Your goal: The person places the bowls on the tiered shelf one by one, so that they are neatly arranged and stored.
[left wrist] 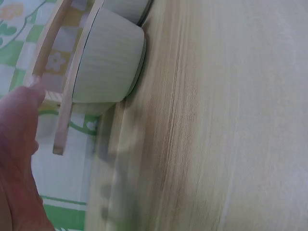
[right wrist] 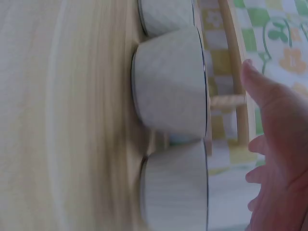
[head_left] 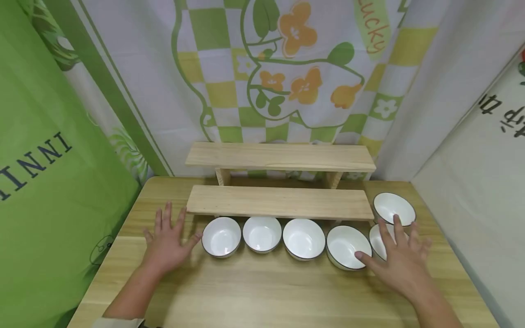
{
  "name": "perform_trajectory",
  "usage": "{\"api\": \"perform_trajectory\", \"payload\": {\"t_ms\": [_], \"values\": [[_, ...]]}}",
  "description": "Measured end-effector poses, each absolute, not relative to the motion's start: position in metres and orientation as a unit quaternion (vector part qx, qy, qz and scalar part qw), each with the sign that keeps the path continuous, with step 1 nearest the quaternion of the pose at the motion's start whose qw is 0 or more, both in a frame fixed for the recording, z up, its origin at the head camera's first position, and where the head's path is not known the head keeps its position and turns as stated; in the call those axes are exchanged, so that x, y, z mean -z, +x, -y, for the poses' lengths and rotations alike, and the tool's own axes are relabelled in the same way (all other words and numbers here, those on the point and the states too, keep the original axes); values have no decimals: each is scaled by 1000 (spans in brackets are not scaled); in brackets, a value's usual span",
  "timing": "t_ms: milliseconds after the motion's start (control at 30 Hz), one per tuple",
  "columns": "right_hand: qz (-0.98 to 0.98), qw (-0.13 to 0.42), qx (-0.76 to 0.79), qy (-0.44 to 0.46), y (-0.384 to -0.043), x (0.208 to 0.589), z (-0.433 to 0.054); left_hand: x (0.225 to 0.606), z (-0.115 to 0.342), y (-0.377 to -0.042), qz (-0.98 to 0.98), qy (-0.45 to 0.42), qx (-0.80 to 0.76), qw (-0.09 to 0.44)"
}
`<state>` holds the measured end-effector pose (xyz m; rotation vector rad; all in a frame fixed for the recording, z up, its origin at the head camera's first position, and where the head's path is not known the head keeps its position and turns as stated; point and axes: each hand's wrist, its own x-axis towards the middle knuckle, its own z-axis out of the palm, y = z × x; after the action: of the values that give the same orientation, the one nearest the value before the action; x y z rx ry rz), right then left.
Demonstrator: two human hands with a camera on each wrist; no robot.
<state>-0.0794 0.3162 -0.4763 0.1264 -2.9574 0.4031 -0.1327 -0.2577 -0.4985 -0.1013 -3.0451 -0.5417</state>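
Several white bowls with dark rims stand in a row before a two-tier wooden shelf (head_left: pixel 280 202). My left hand (head_left: pixel 167 243) is spread, its thumb near the leftmost bowl (head_left: pixel 221 237); whether they touch I cannot tell. My right hand (head_left: pixel 404 266), fingers spread, is over the row's right end. Its thumb overlaps the rim of one bowl (head_left: pixel 346 246), and its fingers partly hide another bowl (head_left: pixel 376 239). Behind that sits one more bowl (head_left: pixel 393 206). Neither hand grips anything. The side wrist views show bowl walls (left wrist: pixel 110 57) (right wrist: pixel 171 84) beside each hand.
All of this stands on a wooden table (head_left: pixel 262 296). A patterned curtain (head_left: pixel 303 91) hangs behind the shelf, with green cloth (head_left: pixel 53 218) on the left and white cloth (head_left: pixel 476 182) on the right. A thin dark cord (head_left: pixel 98 248) shows by the table's left edge.
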Motion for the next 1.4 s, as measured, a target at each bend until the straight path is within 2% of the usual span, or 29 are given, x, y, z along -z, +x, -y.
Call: {"api": "perform_trajectory", "payload": {"t_ms": [200, 533, 967, 1200, 1400], "values": [[971, 119, -202, 40, -70, 488, -335, 506, 272, -155, 942, -13, 331, 56], [953, 161, -254, 34, -67, 503, -352, 514, 282, -186, 873, 48, 484, 29], [948, 89, -306, -13, -69, 511, -359, 531, 271, -202, 817, 99, 566, 51], [943, 86, -321, -16, -69, 522, -367, 504, 258, -190, 784, 117, 608, 46], [941, 89, -326, -27, -73, 527, -374, 537, 265, -202, 766, 126, 629, 45]]}}
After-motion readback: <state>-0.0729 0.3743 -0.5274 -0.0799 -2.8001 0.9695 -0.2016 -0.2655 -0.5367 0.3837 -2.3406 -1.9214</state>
